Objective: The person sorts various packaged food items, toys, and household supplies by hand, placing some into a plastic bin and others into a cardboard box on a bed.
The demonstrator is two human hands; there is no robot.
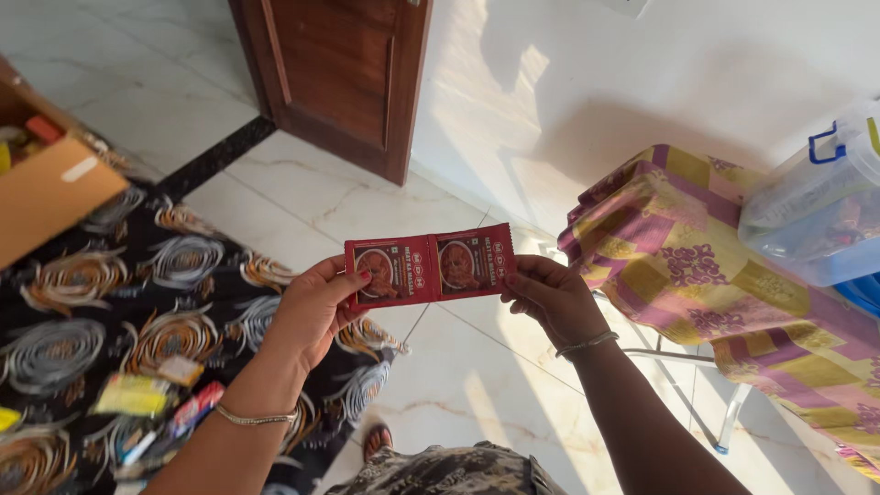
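Strip of two joined red foil sachets (429,267) held flat and face-up above white marble floor (477,367), stretched between both hands. Left hand (312,307) pinching left end, thumb on top; right hand (550,295) gripping right end, fingers curled behind. Taut, presumably for viewing or tearing along the seam.

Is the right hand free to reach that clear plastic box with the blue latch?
Probably not yet: the right hand and left hand both hold the red sachet strip; the box sits unobstructed on the cloth-covered table.
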